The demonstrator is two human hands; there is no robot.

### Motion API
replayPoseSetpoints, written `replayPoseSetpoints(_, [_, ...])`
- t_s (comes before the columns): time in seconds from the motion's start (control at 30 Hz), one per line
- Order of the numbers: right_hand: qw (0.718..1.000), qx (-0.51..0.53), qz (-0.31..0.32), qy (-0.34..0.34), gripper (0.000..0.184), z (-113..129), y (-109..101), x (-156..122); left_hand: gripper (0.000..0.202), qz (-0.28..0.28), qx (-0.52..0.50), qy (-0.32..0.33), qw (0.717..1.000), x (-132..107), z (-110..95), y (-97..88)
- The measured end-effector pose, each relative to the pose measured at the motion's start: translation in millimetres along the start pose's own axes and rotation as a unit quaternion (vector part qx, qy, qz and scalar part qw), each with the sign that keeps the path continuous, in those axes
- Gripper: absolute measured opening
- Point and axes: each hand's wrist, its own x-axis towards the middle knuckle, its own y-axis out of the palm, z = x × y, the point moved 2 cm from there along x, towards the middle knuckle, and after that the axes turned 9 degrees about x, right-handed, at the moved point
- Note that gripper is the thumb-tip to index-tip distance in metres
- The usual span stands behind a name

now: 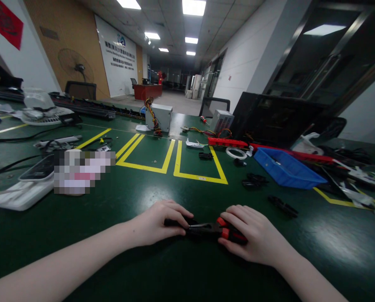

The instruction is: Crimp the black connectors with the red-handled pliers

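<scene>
My right hand (253, 235) is closed around the red and black handles of a pair of long-nose pliers (208, 227), just above the green table. The jaws point left, to the fingertips of my left hand (162, 222). Those fingers are closed on a small black part (192, 222), mostly hidden under them and behind the plier tips. Whether the jaws grip that part I cannot tell. Similar black plastic pieces (255, 180) lie to the right, and another black piece (282, 206) lies nearer to my right hand.
A blue tray (284, 172) stands at the right. Power supply boxes (162, 117) with coloured wires are at the back, beyond yellow tape outlines (143, 169). A white power strip (23, 195) lies at the left with cables. A dark monitor panel (269, 121) stands at the back right.
</scene>
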Motion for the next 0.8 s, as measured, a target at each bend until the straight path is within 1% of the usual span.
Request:
replayPoseSetpoints(0.2, [0.997,-0.026,-0.060,-0.044,0.034,-2,-1,-1,0.015,0.004,0.001,-0.008,1.000,0,-1,-0.2])
replayPoseSetpoints(0.3, [0.995,-0.045,-0.078,-0.048,0.038,-4,0,-1,0.014,0.002,0.009,-0.010,1.000,0,-3,-0.5])
replayPoseSetpoints(0.53, [0.999,0.001,-0.013,0.037,0.043,-12,8,-3,0.012,0.001,0.004,-0.032,0.999,-1,-2,0.4])
replayPoseSetpoints(0.67, [0.997,0.033,0.038,0.065,0.045,-14,10,-2,0.011,0.000,0.008,-0.029,1.000,-1,-2,0.4])
replayPoseSetpoints(0.73, [0.995,0.036,0.053,0.077,0.052,-16,8,-3,0.012,0.002,0.015,-0.029,0.999,-1,-3,-0.3])
replayPoseSetpoints(0.8, [0.993,0.030,0.057,0.098,0.068,-21,4,-8,0.012,0.007,0.019,-0.028,0.999,-1,-4,-1.3])
